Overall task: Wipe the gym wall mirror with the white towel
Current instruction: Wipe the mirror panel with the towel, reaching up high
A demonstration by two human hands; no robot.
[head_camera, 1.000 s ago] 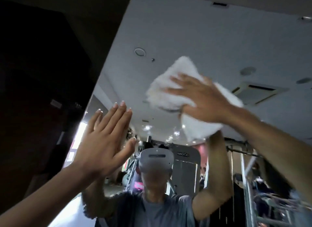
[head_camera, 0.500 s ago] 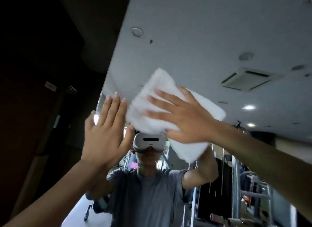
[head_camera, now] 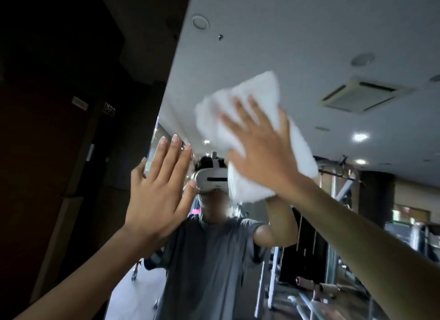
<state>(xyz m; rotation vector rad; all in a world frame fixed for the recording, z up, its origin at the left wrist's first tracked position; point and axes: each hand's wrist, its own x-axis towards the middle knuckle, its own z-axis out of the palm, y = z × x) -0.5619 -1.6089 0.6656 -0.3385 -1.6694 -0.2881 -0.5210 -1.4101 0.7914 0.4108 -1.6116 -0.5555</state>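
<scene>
Wall mirror (head_camera: pixel 309 45) fills frame from 12 to 5 o'clock; dark wall (head_camera: pixel 47 153) at 9. Reflected person (head_camera: pixel 209 260) in grey shirt at 6. White towel (head_camera: pixel 257 93), bunched, lies on the glass just off centre toward 2 o'clock. Right hand (head_camera: pixel 262 153) spread over it, fingers straight, pressing it to the mirror. Left hand (head_camera: pixel 154 188) at 8 o'clock, fingers straight and together, palm toward glass, probably touching; contact unclear.
</scene>
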